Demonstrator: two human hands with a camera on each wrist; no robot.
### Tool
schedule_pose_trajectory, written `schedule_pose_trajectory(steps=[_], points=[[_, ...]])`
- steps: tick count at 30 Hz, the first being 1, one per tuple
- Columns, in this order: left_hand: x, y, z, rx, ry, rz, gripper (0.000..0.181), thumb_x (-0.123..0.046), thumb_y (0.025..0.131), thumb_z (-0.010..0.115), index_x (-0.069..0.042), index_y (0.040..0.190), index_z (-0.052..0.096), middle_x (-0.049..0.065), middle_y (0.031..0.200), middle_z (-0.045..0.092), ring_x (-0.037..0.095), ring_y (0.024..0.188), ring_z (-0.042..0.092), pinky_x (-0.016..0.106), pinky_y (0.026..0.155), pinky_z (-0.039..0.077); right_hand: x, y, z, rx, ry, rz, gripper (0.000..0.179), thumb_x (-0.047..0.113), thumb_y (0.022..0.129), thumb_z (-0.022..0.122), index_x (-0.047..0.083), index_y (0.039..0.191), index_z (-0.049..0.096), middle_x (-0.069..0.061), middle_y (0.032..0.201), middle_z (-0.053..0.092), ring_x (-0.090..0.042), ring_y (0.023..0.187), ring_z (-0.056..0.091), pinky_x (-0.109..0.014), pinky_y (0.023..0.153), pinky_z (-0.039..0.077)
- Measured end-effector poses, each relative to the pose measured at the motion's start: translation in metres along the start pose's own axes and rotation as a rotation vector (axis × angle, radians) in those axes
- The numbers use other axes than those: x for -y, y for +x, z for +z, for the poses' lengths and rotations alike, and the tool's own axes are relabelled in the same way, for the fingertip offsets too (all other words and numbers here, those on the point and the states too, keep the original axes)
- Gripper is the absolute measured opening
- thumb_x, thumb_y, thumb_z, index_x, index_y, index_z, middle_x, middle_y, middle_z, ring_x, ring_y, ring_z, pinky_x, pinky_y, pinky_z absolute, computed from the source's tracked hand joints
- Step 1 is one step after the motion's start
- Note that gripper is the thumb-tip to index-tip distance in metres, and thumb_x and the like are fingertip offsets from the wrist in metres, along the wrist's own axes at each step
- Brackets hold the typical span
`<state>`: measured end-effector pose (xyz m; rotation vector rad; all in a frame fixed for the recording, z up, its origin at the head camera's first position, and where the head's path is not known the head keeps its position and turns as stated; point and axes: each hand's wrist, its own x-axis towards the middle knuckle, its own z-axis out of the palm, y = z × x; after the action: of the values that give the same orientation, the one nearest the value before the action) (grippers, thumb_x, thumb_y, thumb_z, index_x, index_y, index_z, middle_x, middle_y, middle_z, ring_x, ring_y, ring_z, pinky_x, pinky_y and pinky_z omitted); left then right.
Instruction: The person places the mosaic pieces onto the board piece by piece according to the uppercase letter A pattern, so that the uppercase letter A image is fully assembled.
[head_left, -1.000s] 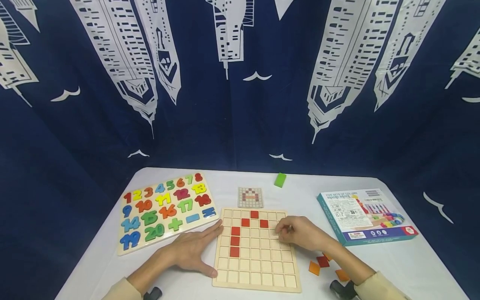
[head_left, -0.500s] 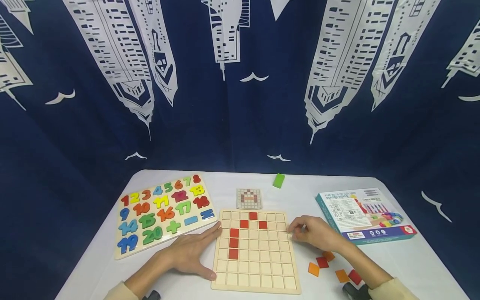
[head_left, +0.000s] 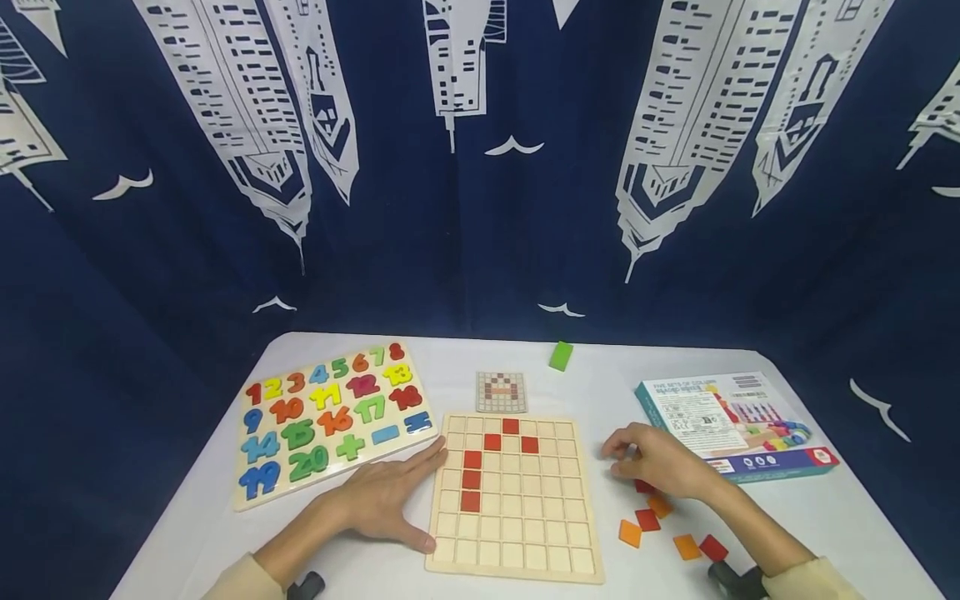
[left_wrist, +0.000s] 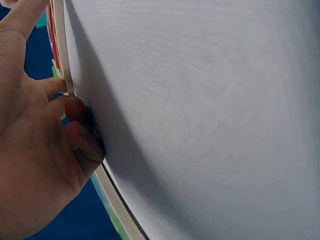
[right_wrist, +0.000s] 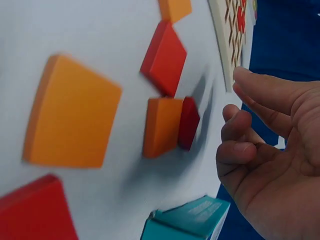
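A wooden grid board (head_left: 522,530) lies on the table, with several red square tiles (head_left: 471,479) set in a column at left and a peak at the top. My left hand (head_left: 382,498) rests against the board's left edge, thumb near the lower corner and fingers spread towards the top. To the right of the board, my right hand (head_left: 660,458) hovers with fingers loosely bent and nothing between them. Beneath and beside it lie loose tiles, among them an orange tile (right_wrist: 75,115) and a red tile (right_wrist: 165,60).
A small pattern card (head_left: 501,392) sits behind the board, with a green block (head_left: 560,356) farther back. On the left is a number puzzle (head_left: 337,417); on the right, a flat teal-edged box (head_left: 738,425). A dark blue curtain (head_left: 465,250) hangs behind the table.
My right hand has moved right, away from the board's right edge and over towards the loose tiles. The left hand has stayed at the board.
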<state>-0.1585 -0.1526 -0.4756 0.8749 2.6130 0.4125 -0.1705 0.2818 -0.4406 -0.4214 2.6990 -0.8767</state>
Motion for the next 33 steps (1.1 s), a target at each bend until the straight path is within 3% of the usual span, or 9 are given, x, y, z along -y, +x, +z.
schedule_pose_trajectory(steps=[5, 15, 24, 33], points=[[-0.001, 0.0, 0.001, 0.007, -0.009, -0.009, 0.123, -0.09, 0.066, 0.062, -0.027, 0.163, 0.018, -0.009, 0.17, 0.003, 0.032, 0.145, 0.038, 0.057, 0.105, 0.041, -0.007, -0.006, -0.003, -0.002, -0.032, 0.024, 0.023, 0.014, 0.083, 0.081, 0.014, 0.106, 0.074, 0.0, 0.101, 0.065, -0.019, 0.086, 0.053, -0.026, 0.072, 0.047], [0.0, -0.001, 0.001, 0.006, -0.008, -0.005, 0.124, -0.09, 0.066, 0.061, -0.027, 0.163, 0.018, -0.009, 0.17, 0.003, 0.033, 0.146, 0.036, 0.06, 0.106, 0.04, -0.013, -0.013, -0.004, 0.04, -0.118, 0.104, 0.037, 0.013, 0.078, 0.085, 0.016, 0.112, 0.073, -0.002, 0.107, 0.063, -0.019, 0.094, 0.054, -0.043, 0.088, 0.051], [0.001, 0.001, 0.002, -0.002, -0.011, -0.005, 0.124, -0.09, 0.065, 0.062, -0.027, 0.163, 0.018, -0.009, 0.17, 0.003, 0.035, 0.145, 0.038, 0.059, 0.106, 0.04, -0.009, -0.014, -0.005, 0.023, -0.197, 0.178, 0.031, 0.013, 0.077, 0.086, 0.016, 0.103, 0.071, 0.001, 0.095, 0.061, -0.018, 0.086, 0.054, -0.036, 0.08, 0.052], [0.0, 0.001, 0.002, -0.004, -0.003, -0.012, 0.124, -0.09, 0.065, 0.062, -0.028, 0.163, 0.018, -0.011, 0.17, 0.002, 0.035, 0.143, 0.041, 0.058, 0.105, 0.042, -0.005, -0.012, -0.002, 0.006, -0.215, 0.156, 0.022, 0.01, 0.078, 0.084, 0.016, 0.094, 0.07, 0.004, 0.086, 0.057, -0.016, 0.081, 0.052, -0.031, 0.071, 0.048]])
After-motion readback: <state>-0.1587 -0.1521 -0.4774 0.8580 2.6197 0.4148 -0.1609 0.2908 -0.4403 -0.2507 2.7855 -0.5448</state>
